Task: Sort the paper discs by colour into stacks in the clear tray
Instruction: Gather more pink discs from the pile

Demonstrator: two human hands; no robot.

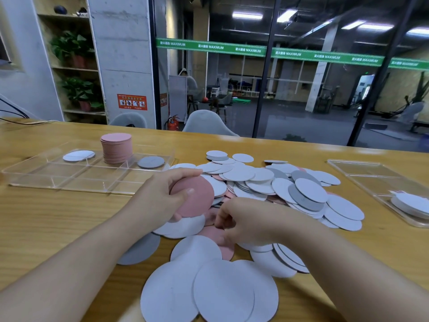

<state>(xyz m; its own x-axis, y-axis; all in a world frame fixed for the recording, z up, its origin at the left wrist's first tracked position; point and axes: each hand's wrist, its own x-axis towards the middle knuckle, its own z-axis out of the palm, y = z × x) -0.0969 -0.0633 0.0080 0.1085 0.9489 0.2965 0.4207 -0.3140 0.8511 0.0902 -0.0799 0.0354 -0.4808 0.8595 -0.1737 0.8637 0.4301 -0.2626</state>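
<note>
A loose heap of white, grey and pink paper discs [260, 182] covers the middle of the wooden table. My left hand [162, 196] grips a small stack of pink discs [197, 201] above the heap's near left side. My right hand [246, 221] has its fingers curled down onto a pink disc [212, 231] in the heap; whether it pinches the disc I cannot tell. The clear tray [76, 180] at the left holds a tall pink stack [116, 147], a white disc [79, 155] and a grey disc [151, 161] in separate compartments.
A second clear tray [362, 173] at the right edge holds a pile of white discs [411, 203]. Large white discs [209, 291] lie near the front edge. Grey chairs stand behind the table, with a glass wall beyond.
</note>
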